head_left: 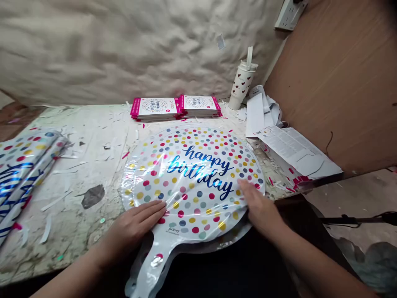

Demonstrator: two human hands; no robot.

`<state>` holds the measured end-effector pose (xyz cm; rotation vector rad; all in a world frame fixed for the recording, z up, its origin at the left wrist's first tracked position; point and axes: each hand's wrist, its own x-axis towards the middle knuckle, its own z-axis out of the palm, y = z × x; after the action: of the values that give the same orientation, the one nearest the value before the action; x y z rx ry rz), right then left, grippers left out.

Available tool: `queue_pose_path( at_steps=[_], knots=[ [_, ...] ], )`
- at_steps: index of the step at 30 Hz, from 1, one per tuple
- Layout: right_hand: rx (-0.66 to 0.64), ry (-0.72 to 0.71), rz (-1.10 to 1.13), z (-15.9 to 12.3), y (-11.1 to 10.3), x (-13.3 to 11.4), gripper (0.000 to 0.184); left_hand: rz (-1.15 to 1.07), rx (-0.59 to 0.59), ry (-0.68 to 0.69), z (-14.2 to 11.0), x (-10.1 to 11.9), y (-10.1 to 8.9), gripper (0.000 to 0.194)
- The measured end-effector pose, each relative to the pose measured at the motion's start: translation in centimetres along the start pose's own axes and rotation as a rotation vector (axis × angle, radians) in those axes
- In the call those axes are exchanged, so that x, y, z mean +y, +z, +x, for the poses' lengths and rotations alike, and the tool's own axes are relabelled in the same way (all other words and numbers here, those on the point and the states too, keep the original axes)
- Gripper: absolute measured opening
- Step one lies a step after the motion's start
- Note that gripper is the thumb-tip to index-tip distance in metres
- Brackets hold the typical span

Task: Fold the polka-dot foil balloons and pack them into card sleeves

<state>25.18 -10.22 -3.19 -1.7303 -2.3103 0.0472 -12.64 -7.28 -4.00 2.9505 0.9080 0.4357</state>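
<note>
A flat round foil balloon [198, 182] lies on the scuffed table [77, 231], printed with coloured dots and blue "happy birthday" lettering. Its neck tab [151, 265] runs toward me over the table's front edge, and another foil layer shows beneath its lower rim. My left hand [136, 225] lies flat on the balloon's lower left, holding nothing. My right hand [259, 207] rests on its lower right edge, fingers slightly apart. A pile of similar flat balloons [25, 174] lies at the far left, near neither hand.
Two stacks of pink-edged balloon packets [176, 107] stand behind the balloon. Further right are a heart-patterned tumbler [242, 80] and loose printed papers [294, 151]. Paper scraps litter the table. A brown board [335, 74] and cloth-covered wall bound the back.
</note>
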Motion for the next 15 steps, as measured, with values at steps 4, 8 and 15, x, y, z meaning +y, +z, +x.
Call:
queue_pose_path(
  at_steps=[4, 8, 15],
  knots=[
    [0.032, 0.107, -0.235, 1.5, -0.5, 5.8, 0.056, 0.001, 0.01, -0.008, -0.3, -0.9, -0.8, 0.05],
    [-0.177, -0.177, -0.075, 2.9, -1.8, 7.3, 0.067, 0.082, -0.07, -0.061, 1.3, -1.5, -1.7, 0.062],
    [-0.907, -0.231, 0.598, 7.7, -7.7, 6.9, 0.052, 0.018, -0.281, 0.165, 3.1, -0.1, -2.8, 0.056]
  ],
)
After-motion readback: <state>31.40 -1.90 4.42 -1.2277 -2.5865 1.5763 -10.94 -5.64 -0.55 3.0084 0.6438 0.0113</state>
